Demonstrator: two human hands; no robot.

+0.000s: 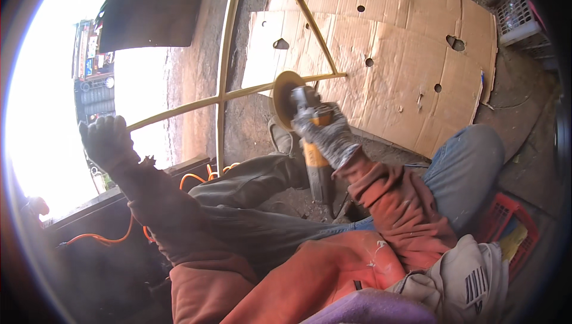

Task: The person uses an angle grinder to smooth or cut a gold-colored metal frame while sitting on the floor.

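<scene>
My right hand (328, 133), in a grey knit glove, is closed around a yellow and black angle grinder (316, 160). The grinder's round disc (285, 98) is at the crossbar of a yellowish metal frame (221, 56); whether it touches the bar cannot be told. My left hand (108, 142), gloved too, is closed at the left end of that crossbar (179, 110). Long bars of the frame run away toward the top, and one comes down near my leg. The grip of the right fingers is partly blurred.
Flat cardboard (411, 56) with holes lies beyond the grinder. A red plastic crate (517, 228) stands at my right, a pale crate (517, 20) at the far right. An orange cord (101, 239) runs at the left. My bent knee (471, 157) is beside the cardboard.
</scene>
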